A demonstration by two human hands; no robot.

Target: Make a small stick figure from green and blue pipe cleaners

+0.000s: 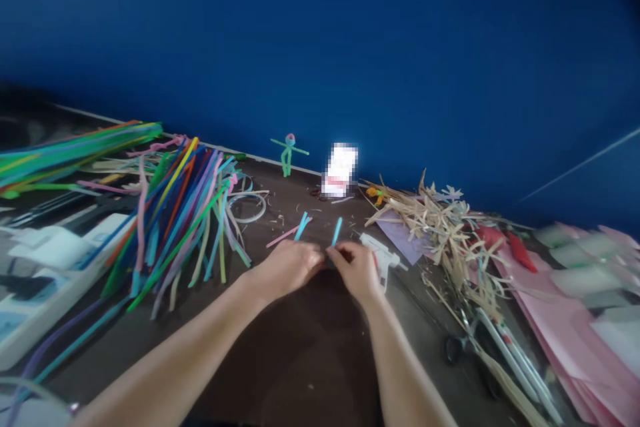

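Observation:
My left hand [287, 270] and my right hand [355, 271] meet at their fingertips over a dark tabletop [300, 347]. Both pinch a turquoise pipe cleaner [337, 232], and a second turquoise length [301, 227] rises just beyond my left hand. The fingers hide where these lengths join or cross. A pink pipe cleaner [289, 233] lies just past my left hand. A white glue gun [380, 257] lies beside my right hand, apparently not touching it.
Left: a heap of multicoloured pipe cleaners [185, 227] and a white tray [60, 280]. Back: a pipe-cleaner figure [287, 153] and a blurred white card [340, 170] by a blue wall [320, 33]. Right: dried straw [440, 227], scissors [460, 347], pink paper sheets [565, 327].

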